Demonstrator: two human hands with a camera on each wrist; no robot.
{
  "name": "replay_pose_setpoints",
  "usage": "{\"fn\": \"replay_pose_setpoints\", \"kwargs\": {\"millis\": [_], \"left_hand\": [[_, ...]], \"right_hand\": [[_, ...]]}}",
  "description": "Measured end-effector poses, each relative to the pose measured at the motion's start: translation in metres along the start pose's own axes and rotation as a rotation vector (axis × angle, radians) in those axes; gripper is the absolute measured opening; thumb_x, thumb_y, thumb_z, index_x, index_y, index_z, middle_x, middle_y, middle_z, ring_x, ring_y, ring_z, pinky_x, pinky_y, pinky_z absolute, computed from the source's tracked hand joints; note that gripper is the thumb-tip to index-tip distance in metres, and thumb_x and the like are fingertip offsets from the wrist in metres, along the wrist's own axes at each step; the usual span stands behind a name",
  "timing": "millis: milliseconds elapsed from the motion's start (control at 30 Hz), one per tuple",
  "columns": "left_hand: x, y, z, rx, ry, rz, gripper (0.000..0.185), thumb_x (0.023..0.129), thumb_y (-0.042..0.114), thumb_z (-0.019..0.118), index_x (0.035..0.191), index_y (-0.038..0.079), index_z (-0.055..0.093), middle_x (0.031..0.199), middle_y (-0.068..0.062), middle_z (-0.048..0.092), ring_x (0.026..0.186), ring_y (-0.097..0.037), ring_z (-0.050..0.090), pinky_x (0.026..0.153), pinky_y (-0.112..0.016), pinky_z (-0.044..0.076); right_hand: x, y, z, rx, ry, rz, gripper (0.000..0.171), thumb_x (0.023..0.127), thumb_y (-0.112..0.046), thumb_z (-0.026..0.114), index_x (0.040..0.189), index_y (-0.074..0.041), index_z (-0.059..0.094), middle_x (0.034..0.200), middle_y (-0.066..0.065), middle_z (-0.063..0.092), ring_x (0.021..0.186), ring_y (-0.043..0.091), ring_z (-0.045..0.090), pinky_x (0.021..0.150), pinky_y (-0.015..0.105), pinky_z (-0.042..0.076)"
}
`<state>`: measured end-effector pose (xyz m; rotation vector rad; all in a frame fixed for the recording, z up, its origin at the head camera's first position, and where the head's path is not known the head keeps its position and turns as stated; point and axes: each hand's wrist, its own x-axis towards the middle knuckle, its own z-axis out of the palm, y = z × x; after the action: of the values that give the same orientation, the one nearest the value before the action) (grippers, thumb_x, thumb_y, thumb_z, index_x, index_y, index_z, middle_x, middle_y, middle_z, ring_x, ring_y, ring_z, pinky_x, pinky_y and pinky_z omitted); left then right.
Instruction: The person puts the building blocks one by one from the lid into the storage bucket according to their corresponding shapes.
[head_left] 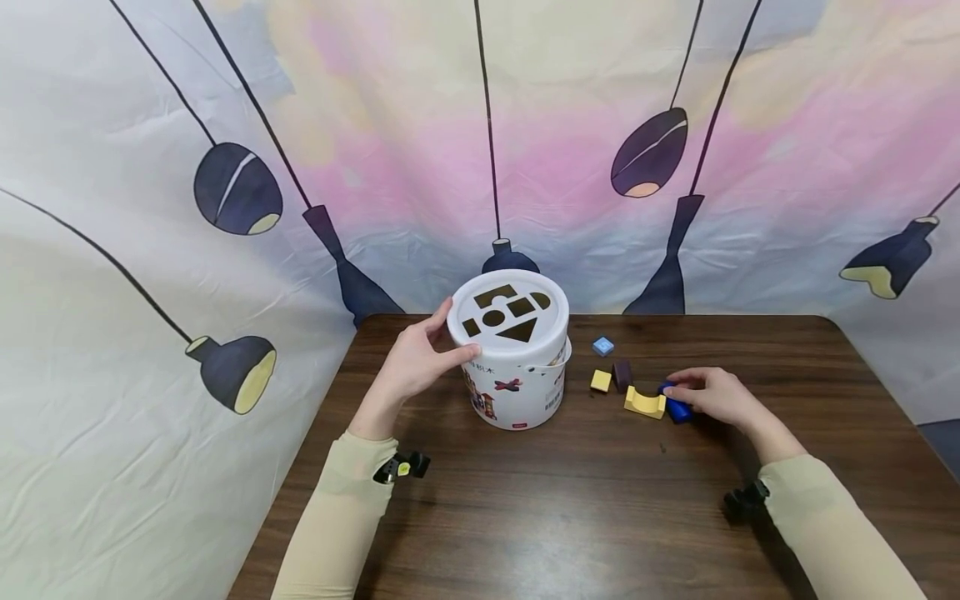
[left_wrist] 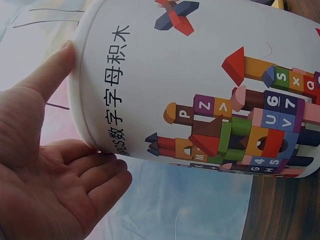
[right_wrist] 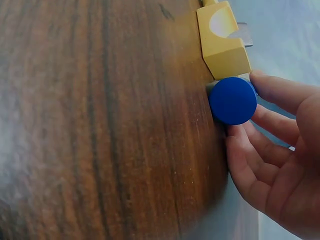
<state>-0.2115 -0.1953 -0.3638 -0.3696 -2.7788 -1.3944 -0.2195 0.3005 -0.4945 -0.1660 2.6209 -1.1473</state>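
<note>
A white bucket (head_left: 517, 392) printed with toy blocks (left_wrist: 190, 75) stands on the wooden table (head_left: 562, 517), and its lid (head_left: 555, 323) has shape cut-outs. My left hand (head_left: 420, 360) holds the lid's rim, thumb (left_wrist: 55, 67) on one side and fingers (left_wrist: 102, 172) round the other. To the right, my right hand (head_left: 712, 396) grips a blue cylinder block (head_left: 681, 410) that lies on the table. In the right wrist view its round blue end (right_wrist: 232, 100) sits between my curled fingers (right_wrist: 272, 90). A yellow arch block (head_left: 645, 402) (right_wrist: 222, 45) lies against it.
A small yellow cube (head_left: 600, 381), a dark purple block (head_left: 622, 375) and a light blue cube (head_left: 603, 346) lie between the bucket and my right hand. A printed cloth backdrop (head_left: 480, 125) hangs behind and beside the table. The table's right edge (head_left: 885, 392) is near.
</note>
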Motion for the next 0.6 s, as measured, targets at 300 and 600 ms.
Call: {"fn": "replay_pose_setpoints", "kwargs": {"millis": [300, 600], "left_hand": [[-0.0007, -0.0007, 0.0, 0.003, 0.005, 0.005, 0.103, 0.088, 0.047, 0.089, 0.169, 0.017, 0.033, 0.165, -0.009, 0.046, 0.142, -0.021, 0.055, 0.115, -0.047, 0.047], [-0.0001, -0.002, 0.0001, 0.004, 0.003, 0.006, 0.103, 0.088, 0.048, 0.089, 0.169, 0.017, 0.033, 0.165, -0.009, 0.045, 0.143, -0.02, 0.054, 0.115, -0.046, 0.046]], "right_hand": [[0.0009, 0.0006, -0.0029, 0.048, -0.037, 0.031, 0.066, 0.104, -0.044, 0.072, 0.14, 0.01, 0.064, 0.134, 0.031, 0.065, 0.104, 0.027, 0.073, 0.083, 0.041, 0.064], [-0.0005, 0.0001, -0.0064, 0.036, -0.049, 0.069, 0.067, 0.102, -0.044, 0.075, 0.133, 0.015, 0.067, 0.131, 0.034, 0.065, 0.1, 0.027, 0.074, 0.081, 0.04, 0.065]]}}
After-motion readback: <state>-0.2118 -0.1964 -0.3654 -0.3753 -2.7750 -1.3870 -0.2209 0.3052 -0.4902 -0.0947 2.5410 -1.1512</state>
